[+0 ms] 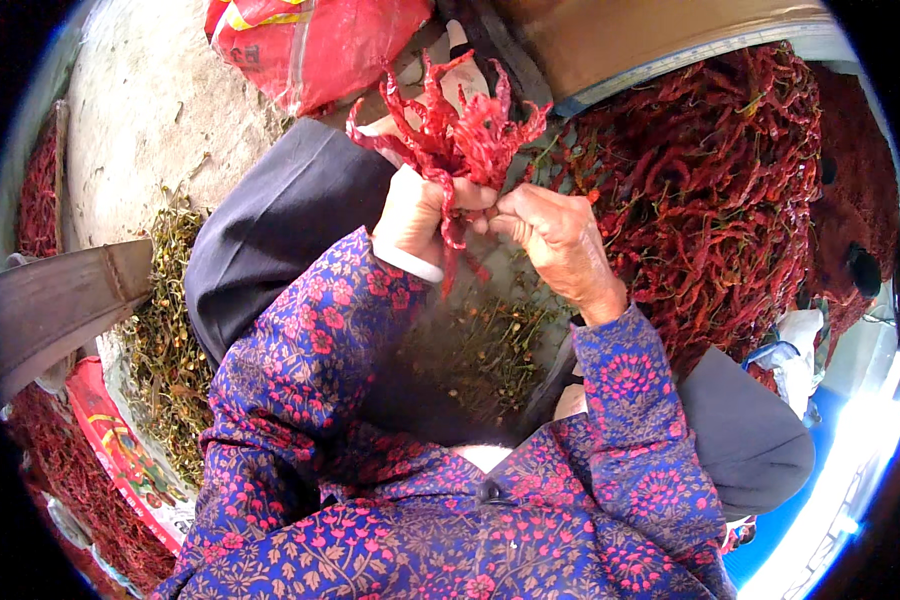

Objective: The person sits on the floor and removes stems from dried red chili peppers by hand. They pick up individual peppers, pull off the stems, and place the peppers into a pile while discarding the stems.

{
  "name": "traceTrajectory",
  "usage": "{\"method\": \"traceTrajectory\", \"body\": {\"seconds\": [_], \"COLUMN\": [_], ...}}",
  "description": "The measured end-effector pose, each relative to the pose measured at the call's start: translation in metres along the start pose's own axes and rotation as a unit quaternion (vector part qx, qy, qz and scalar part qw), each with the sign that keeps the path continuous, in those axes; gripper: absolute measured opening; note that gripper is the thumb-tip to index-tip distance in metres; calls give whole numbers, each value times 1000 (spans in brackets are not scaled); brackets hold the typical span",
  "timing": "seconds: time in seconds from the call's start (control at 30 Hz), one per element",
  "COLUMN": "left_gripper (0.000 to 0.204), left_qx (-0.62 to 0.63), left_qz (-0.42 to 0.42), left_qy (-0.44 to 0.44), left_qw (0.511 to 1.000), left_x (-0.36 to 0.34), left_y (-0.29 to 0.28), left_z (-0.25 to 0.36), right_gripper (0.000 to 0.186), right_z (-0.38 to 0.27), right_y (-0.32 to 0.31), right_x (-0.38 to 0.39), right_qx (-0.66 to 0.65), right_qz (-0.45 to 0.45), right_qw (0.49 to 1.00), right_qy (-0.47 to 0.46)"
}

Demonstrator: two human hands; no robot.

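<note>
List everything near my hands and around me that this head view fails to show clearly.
Head view:
- What, if anything, the right hand pinches: too small, covered by its fingers.
- The gripped part of the chilli bunch: hidden by the left hand.
- Part of the red bag: cut off by the top edge.
- Lower-left chillies: cut off by the dark fisheye rim.

Red plastic bag (320, 50) sat at 11 o'clock. Pale ground (150, 110) showed at 10. Brown panel (650, 40) was at 1, crumpled white plastic (800, 338) at 3, blue surface (808, 490) at 4. Printed red sack (112, 425) lay at 8, grey-brown strip (65, 312) at 9.
</note>
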State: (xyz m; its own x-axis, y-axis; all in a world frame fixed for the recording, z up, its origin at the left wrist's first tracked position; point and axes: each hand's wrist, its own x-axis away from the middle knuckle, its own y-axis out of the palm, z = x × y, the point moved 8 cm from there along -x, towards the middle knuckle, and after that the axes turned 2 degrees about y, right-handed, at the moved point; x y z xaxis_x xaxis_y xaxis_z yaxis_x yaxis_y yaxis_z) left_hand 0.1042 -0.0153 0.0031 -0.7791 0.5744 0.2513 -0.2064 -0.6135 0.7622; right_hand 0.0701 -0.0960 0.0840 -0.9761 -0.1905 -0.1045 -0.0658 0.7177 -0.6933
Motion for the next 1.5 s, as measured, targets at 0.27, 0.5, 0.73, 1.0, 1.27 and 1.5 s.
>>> {"method": "traceTrajectory", "body": {"seconds": [0.27, 0.5, 0.73, 1.0, 1.27, 1.5], "left_gripper": [19, 25, 32, 38, 34, 43], "left_qx": [160, -47, -32, 9, 7, 191], "left_qz": [50, -9, 51, 40, 6, -102], "left_qy": [11, 73, 102, 152, 273, -5], "left_qw": [986, 996, 993, 988, 962, 976], "left_x": [1, -5, -4, -5, 11, 8], "left_y": [-7, 8, -9, -20, 18, 9], "left_z": [6, 18, 7, 8, 47, 14], "right_gripper": [19, 18, 20, 12, 20, 11], "right_z": [33, 46, 27, 22, 13, -19], "right_y": [26, 22, 9, 20, 19, 7], "right_x": [-4, 5, -8, -11, -7, -14], "right_qx": [-388, -343, -29, 16, 26, 221], "right_qz": [-31, -9, -10, -21, -30, -153], "right_qw": [901, 918, 990, 999, 999, 937], "right_qy": [194, 201, 136, 37, -37, -224]}}
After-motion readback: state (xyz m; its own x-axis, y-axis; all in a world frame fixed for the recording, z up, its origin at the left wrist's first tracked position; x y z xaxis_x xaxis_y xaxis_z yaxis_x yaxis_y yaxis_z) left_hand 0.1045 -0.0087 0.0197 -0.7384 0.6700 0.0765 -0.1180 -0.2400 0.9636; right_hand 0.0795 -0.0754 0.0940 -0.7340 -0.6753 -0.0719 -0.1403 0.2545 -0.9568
